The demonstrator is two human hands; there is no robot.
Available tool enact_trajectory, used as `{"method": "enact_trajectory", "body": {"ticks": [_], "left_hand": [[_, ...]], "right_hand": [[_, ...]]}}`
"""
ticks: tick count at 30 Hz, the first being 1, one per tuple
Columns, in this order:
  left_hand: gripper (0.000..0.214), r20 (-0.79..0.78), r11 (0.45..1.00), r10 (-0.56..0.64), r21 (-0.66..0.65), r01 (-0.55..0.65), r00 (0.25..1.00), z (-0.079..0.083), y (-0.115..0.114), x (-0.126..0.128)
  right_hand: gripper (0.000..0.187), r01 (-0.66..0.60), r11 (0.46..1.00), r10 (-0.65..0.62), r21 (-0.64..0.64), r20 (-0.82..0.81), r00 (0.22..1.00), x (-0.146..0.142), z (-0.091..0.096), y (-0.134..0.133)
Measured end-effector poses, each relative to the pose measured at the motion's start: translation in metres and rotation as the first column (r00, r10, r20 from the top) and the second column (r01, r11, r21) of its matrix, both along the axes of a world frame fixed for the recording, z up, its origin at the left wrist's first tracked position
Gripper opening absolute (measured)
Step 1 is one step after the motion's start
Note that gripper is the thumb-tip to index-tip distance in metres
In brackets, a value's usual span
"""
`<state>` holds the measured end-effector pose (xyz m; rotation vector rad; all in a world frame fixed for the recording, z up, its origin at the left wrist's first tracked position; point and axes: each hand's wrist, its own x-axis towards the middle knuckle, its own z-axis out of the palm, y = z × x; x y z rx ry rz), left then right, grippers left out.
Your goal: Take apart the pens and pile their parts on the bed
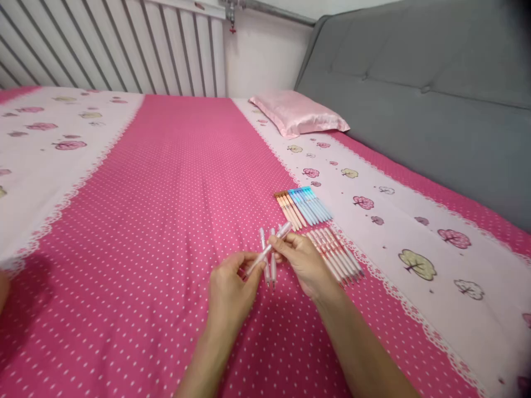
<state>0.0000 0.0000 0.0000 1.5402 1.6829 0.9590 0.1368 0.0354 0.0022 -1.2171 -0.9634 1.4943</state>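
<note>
The left hand (pixel 234 282) was nearly closed, with thumb and fingers pinching the lower end of a translucent pale pen (pixel 265 252). The right hand (pixel 305 262) was likewise nearly closed and gripped the same pen near its upper end. The pen was held at a slant above the bedspread (pixel 178 166), crossing over two similar pens (pixel 273 272) that lay side by side, tips toward the person.

Beside the right hand, partly covered by it, lay a row of white pens (pixel 336 257) with red markings; these were too small to read. Just beyond, orange pens (pixel 291 211) with brown ends adjoined blue pens (pixel 311 205) in one row. Small dark marks on their barrels were also illegible.

The bedspread was pink with white dots, with pale bands of printed trees and lace-pattern edging. A pink pillow (pixel 298 115) rested farther off, beside a grey padded headboard (pixel 415 94). A white radiator (pixel 112 50), a pipe (pixel 277 12) and a red valve handle (pixel 233 30) stood at the far wall (pixel 267 61).
</note>
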Motion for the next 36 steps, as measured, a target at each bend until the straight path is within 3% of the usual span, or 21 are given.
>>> {"method": "enact_trajectory", "body": {"ticks": [6, 10, 13, 16, 19, 22, 25, 29, 33, 36], "left_hand": [[0.035, 0.185, 0.989, -0.095, -0.097, 0.114, 0.978, 0.0012, -0.0009, 0.0003], [0.04, 0.43, 0.966, -0.11, -0.167, 0.199, 0.896, 0.0033, 0.0005, -0.0004], [0.043, 0.509, 0.955, -0.086, -0.201, 0.216, 0.857, 0.0061, 0.0005, 0.0002], [0.041, 0.447, 0.972, -0.071, -0.169, 0.162, 0.892, 0.0071, 0.0002, 0.0015], [0.041, 0.25, 0.995, -0.015, -0.092, 0.039, 0.968, 0.0046, 0.0006, 0.002], [0.034, 0.121, 0.999, 0.034, -0.018, -0.032, 0.992, 0.002, 0.0006, 0.0012], [0.027, 0.113, 1.0, 0.018, 0.002, -0.019, 0.993, 0.0019, -0.0004, -0.0002], [0.038, 0.068, 1.0, -0.028, -0.012, 0.029, 0.997, 0.002, -0.0016, -0.0016], [0.053, 0.206, 0.994, -0.031, -0.096, 0.052, 0.978, -0.0004, -0.0015, -0.0023], [0.05, 0.262, 0.993, -0.021, -0.105, 0.051, 0.965, -0.0006, -0.0015, -0.0015]], "right_hand": [[0.026, 0.01, 0.999, -0.01, 0.033, -0.006, 1.0, 0.002, -0.0005, 0.0022], [0.022, -0.059, 0.997, 0.062, 0.041, -0.066, 0.996, 0.0047, 0.0019, 0.0026], [0.025, -0.104, 0.994, 0.106, 0.02, -0.106, 0.989, 0.0059, 0.0041, 0.0025], [0.036, -0.076, 0.997, 0.078, 0.022, -0.115, 0.99, 0.0062, 0.0042, 0.0025], [0.036, -0.039, 0.998, 0.043, 0.044, -0.107, 0.993, 0.0061, 0.0023, 0.003], [0.035, -0.01, 0.998, 0.016, 0.06, -0.108, 0.994, 0.0057, 0.0006, 0.0037], [0.033, 0.013, 0.998, -0.005, 0.068, -0.119, 0.993, 0.0053, 0.0005, 0.004], [0.031, 0.018, 0.997, -0.007, 0.073, -0.158, 0.987, 0.0055, 0.0024, 0.0031], [0.031, -0.01, 0.998, 0.022, 0.06, -0.21, 0.977, 0.006, 0.0046, 0.0023], [0.033, -0.011, 0.998, 0.023, 0.058, -0.218, 0.976, 0.0057, 0.0044, 0.0028]]}}
